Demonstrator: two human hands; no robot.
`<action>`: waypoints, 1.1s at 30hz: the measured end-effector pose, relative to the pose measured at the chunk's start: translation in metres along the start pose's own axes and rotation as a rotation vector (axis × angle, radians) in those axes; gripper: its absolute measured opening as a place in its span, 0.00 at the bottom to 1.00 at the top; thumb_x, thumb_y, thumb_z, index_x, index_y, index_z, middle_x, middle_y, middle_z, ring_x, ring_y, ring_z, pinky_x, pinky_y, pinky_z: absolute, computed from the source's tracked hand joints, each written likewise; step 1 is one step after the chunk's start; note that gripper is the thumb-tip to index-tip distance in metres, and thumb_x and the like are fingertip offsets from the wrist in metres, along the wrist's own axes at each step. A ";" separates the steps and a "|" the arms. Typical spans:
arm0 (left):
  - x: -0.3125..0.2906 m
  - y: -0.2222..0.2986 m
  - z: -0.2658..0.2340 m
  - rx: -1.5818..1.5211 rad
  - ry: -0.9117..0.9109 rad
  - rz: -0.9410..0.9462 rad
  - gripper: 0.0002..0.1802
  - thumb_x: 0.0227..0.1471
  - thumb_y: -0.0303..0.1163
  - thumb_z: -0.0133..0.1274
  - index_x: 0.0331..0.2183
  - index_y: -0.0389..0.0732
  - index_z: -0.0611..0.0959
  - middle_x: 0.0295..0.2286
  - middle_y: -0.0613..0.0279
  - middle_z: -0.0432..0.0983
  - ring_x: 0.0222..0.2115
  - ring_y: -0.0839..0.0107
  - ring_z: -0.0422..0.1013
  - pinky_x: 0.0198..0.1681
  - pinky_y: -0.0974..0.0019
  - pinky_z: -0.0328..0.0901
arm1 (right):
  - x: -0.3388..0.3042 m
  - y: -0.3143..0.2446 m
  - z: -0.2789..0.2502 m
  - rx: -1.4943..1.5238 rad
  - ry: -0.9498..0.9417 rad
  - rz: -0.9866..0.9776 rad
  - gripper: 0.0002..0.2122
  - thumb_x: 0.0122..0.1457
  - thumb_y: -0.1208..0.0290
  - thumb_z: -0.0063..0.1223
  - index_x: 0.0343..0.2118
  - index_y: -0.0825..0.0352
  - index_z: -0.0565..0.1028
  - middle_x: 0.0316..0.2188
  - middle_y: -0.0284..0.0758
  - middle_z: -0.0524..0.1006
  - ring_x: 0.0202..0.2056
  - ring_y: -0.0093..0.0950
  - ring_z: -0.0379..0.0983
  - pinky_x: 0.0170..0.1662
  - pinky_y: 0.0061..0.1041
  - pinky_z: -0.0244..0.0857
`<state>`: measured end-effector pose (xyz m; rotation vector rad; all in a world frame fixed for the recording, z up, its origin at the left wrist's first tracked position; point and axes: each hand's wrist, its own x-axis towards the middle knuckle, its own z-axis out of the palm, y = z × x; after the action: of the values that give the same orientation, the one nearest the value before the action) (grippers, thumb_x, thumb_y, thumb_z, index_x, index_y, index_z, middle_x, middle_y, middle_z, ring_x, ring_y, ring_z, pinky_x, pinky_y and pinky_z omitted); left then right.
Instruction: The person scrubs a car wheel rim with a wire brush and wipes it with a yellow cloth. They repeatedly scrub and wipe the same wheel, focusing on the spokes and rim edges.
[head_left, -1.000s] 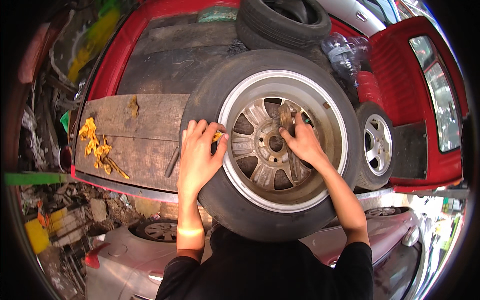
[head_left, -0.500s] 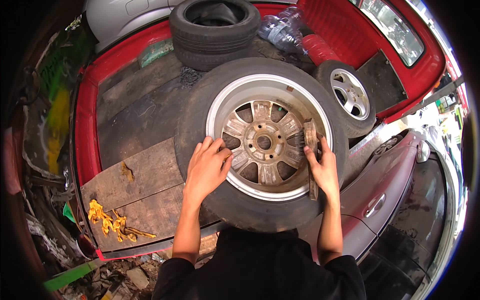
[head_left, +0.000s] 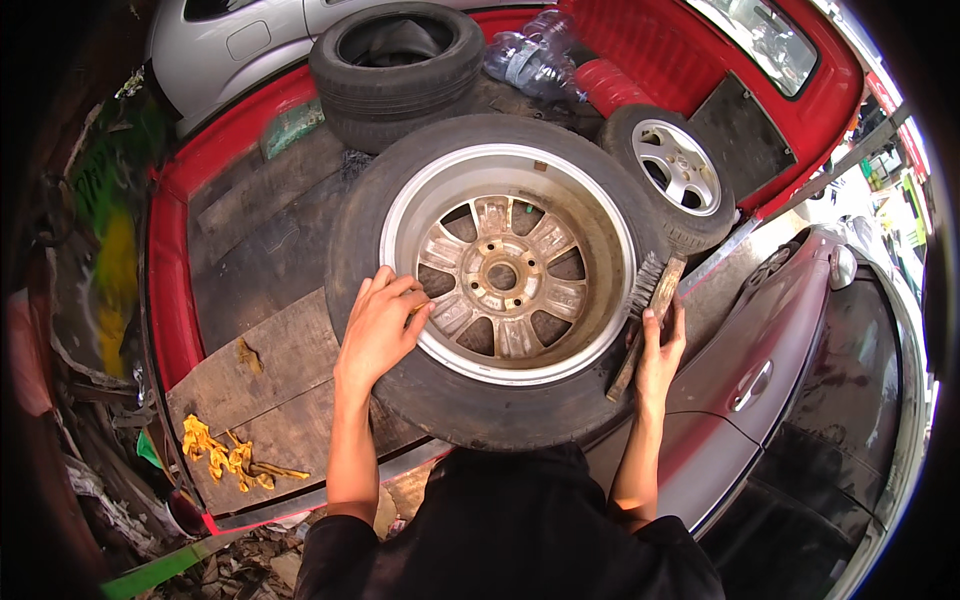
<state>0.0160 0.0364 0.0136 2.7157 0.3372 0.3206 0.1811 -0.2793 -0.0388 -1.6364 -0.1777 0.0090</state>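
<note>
A large tyre (head_left: 480,415) lies flat in front of me, mounted on a dirty, brown-stained alloy rim (head_left: 548,240) with wide spokes and bolt holes round its hub. My right hand (head_left: 657,350) grips a wire brush (head_left: 662,290) by its worn wooden body. The brush is tilted over the tyre's right sidewall, its dark bristles facing the rim. At the rim's left lip, my left hand (head_left: 378,328) rests with fingers curled and pinched. A small brownish bit shows between its thumb and fingers, too little to name.
The wheel lies on a red pickup bed (head_left: 175,270) with wooden boards (head_left: 270,345). Behind are stacked tyres (head_left: 400,85), plastic bottles (head_left: 530,60) and a smaller wheel (head_left: 675,170). Yellow rags (head_left: 230,455) lie left. A dusty car (head_left: 720,400) stands close on the right.
My right hand has brought the wire brush out from inside the rim to over the right sidewall and tilted it. My left hand stays at the rim's left lip. The whole view has shifted slightly.
</note>
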 end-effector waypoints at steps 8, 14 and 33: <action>-0.010 -0.001 0.013 0.088 -0.137 0.050 0.09 0.56 0.30 0.54 0.30 0.36 0.86 0.30 0.60 0.79 0.41 0.61 0.75 0.62 0.54 0.59 | -0.031 0.008 0.000 0.088 -0.044 -0.028 0.28 0.65 0.71 0.56 0.65 0.77 0.62 0.46 0.38 0.78 0.33 0.19 0.71 0.32 0.20 0.68; -0.015 0.000 0.014 0.060 -0.105 0.071 0.10 0.56 0.31 0.53 0.29 0.37 0.86 0.29 0.58 0.79 0.40 0.58 0.75 0.67 0.52 0.56 | -0.022 0.013 0.000 0.111 -0.044 -0.149 0.28 0.65 0.67 0.55 0.62 0.79 0.64 0.39 0.38 0.77 0.29 0.21 0.71 0.30 0.20 0.66; -0.025 0.019 0.029 0.075 0.072 0.020 0.09 0.51 0.31 0.56 0.28 0.36 0.87 0.29 0.57 0.79 0.40 0.56 0.74 0.63 0.55 0.61 | -0.043 0.008 -0.010 0.279 -0.062 -0.060 0.27 0.66 0.71 0.52 0.65 0.74 0.61 0.34 0.35 0.78 0.25 0.20 0.71 0.29 0.20 0.67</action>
<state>0.0031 0.0028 -0.0093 2.7878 0.3493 0.4198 0.1409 -0.2951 -0.0503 -1.3528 -0.2608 0.0369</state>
